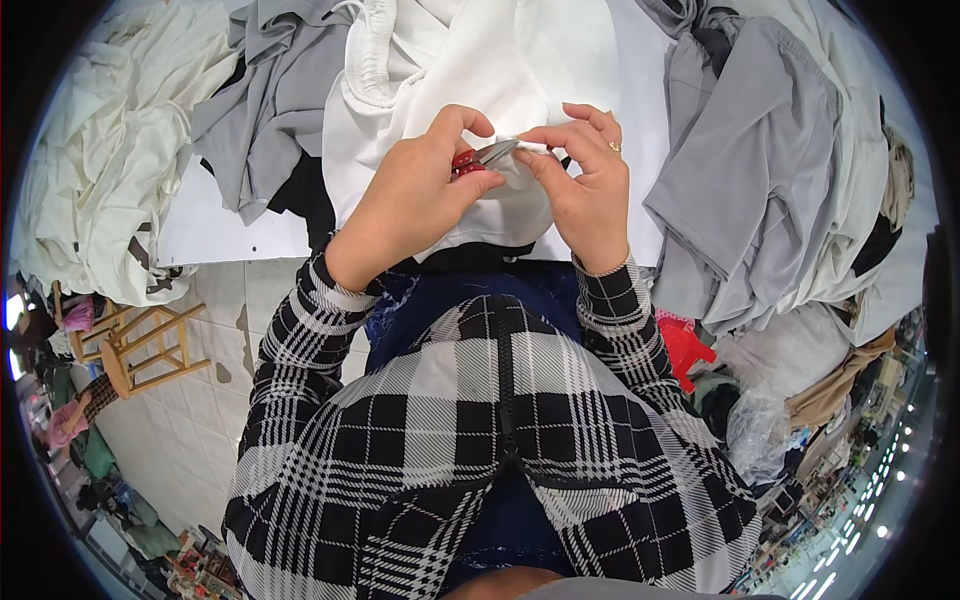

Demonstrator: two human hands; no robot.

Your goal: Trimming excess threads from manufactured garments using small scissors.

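Small thread snips (491,153) with red handles and metal blades are gripped in my left hand (410,190), its thumb and fingers closed round the handles. The blades point right, with their tips at a pinched bit of white fabric. That bit is held between thumb and fingertips of my right hand (588,175), which wears a ring. It belongs to a white garment (470,60) spread over the table in front of me, with a gathered elastic waistband at its upper left. Any thread between the blades is too small to make out.
Piled white garments (140,130) and a grey garment (275,95) lie on the left. Grey garments (750,160) heap up on the right of the white tabletop (640,120). A wooden stool (150,350) stands on the floor at left; a red item (682,350) and plastic bags (765,425) are at lower right.
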